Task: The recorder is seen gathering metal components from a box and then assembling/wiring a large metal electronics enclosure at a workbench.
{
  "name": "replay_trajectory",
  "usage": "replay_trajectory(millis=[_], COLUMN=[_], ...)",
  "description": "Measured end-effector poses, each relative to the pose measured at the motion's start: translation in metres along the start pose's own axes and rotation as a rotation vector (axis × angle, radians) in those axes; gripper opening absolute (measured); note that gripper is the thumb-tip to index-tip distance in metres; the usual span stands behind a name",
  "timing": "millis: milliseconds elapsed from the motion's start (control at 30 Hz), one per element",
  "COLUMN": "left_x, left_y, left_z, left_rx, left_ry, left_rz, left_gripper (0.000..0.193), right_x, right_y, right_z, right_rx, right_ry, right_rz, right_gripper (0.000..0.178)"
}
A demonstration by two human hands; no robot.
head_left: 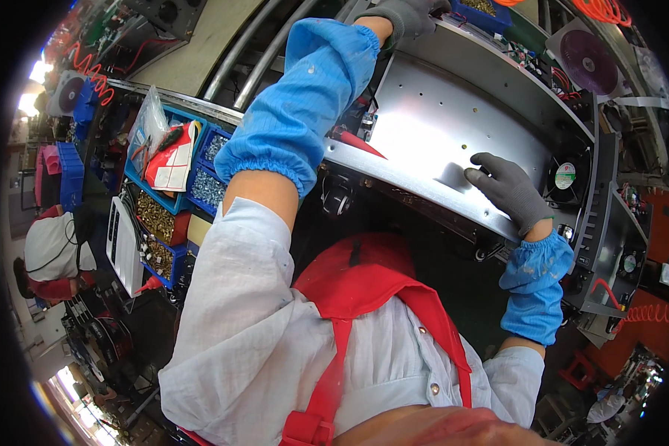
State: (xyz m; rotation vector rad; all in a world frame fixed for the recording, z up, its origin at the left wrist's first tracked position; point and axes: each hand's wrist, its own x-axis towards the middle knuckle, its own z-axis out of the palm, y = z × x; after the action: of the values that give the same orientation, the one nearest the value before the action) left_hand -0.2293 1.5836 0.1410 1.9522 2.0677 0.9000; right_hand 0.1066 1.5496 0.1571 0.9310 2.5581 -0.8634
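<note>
A shiny metal chassis tray [424, 104] with raised walls and small holes in its floor lies in front of me. My left hand [403, 16], in a grey glove, reaches to its far left corner; the fingers run to the picture's upper edge, and their grip is hidden. Over the near right part of the tray is my right hand [504, 189], also gloved, with fingers apart, slightly bent and holding nothing. Close to it, a black fan [565, 176] with a pale round label sits at the tray's right end. A red object [358, 143] lies at the near left wall.
To the left stand blue bins of silver screws [207, 187] and brass-coloured fasteners [154, 217], beside a blue tray [136, 165] with a plastic bag and tools. Metal rollers [256, 74] run beyond my left arm. Another chassis [609, 249] stands at right. A person [56, 241] is at far left.
</note>
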Motion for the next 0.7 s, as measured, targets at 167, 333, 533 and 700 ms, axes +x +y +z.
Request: replay_trajectory(millis=[167, 333, 533, 700], left_x=[0.002, -0.026, -0.037, -0.045], left_y=[-0.018, 0.04, 0.05, 0.039], left_z=[0.007, -0.018, -0.038, -0.012], left_rx=[-0.02, 0.381, 0.411, 0.447], left_ry=[0.037, 0.054, 0.129, -0.835], left_rz=[0.051, -0.017, 0.157, -0.379], left_gripper=[0.038, 0.04, 0.034, 0.034], right_x=[0.003, 0.001, -0.001, 0.002], right_y=[0.002, 0.007, 0.011, 0.013], right_z=[0.003, 0.003, 0.0, 0.003], right_rx=[-0.015, -0.006, -0.026, -0.043], right_ry=[0.025, 0.041, 0.062, 0.07], right_rz=[-0.039, -0.056, -0.029, -0.064], right_gripper=[0.048, 0.049, 0.049, 0.051])
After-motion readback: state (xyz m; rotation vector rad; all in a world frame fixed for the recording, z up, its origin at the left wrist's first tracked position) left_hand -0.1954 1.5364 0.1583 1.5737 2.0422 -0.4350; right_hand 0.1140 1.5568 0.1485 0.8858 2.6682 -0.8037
